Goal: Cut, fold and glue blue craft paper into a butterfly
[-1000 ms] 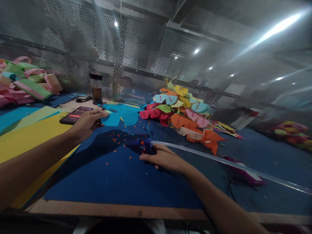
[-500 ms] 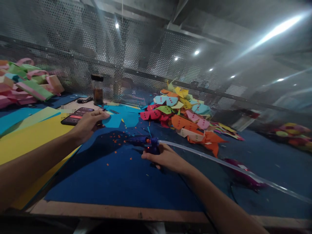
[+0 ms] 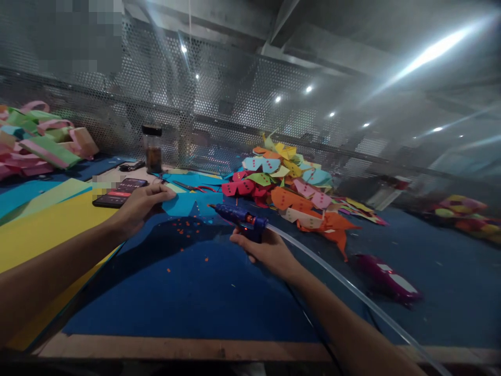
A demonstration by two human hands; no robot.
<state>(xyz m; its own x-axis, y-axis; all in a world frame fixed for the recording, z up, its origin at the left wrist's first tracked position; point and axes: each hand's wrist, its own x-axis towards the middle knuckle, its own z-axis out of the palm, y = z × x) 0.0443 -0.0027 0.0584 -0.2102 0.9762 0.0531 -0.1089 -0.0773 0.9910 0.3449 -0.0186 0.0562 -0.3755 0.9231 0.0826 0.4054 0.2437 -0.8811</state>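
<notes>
My right hand (image 3: 270, 250) is wrapped round the handle of a blue glue gun (image 3: 238, 215), its nozzle pointing left. A long clear glue stick (image 3: 332, 271) runs out of the gun's back end over my forearm. My left hand (image 3: 144, 206) pinches the left end of a light-blue paper cutout (image 3: 182, 203) between thumb and fingers, holding it above the table. The nozzle is close to the right part of this cutout; whether they touch I cannot tell. Red-handled scissors (image 3: 199, 188) lie behind the cutout.
Folded paper pieces (image 3: 289, 183) are heaped behind my right hand. A phone (image 3: 117, 193), a lidded jar (image 3: 152, 151) and yellow sheets (image 3: 50, 224) are on the left. A purple object (image 3: 387, 279) lies at right. Orange scraps (image 3: 183, 227) dot the blue tabletop (image 3: 188, 303).
The glue gun has turned so its nozzle tilts up, nearer the blue cutout. The cutout's angle has changed in my left hand. The whole view has shifted slightly.
</notes>
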